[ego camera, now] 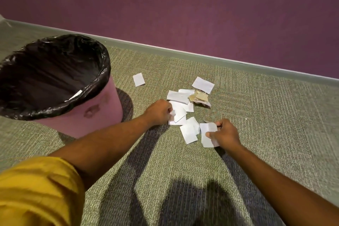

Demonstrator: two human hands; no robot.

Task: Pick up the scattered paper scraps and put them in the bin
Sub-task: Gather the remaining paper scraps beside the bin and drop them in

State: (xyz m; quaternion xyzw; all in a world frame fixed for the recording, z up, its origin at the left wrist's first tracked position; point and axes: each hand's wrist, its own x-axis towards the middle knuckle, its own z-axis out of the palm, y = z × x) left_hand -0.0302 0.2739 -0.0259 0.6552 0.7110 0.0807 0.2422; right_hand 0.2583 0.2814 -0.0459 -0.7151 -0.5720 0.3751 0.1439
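Several white paper scraps [180, 97] lie in a loose heap on the green carpet, with a crumpled yellowish scrap [200, 96] among them. One scrap [138, 79] lies apart, nearer the bin. My left hand [160, 112] pinches the edge of a scrap in the heap. My right hand [226, 134] grips white scraps [207, 134] at the heap's near right side. The pink bin [102, 108] with a black liner [55, 66] stands to the left, and a white scrap [75, 95] lies inside it.
A purple wall [201, 14] with a grey-green skirting board [220, 60] runs across the back. Green carpet [266, 115] spreads to the right and in front. My yellow sleeve [36, 192] fills the lower left corner.
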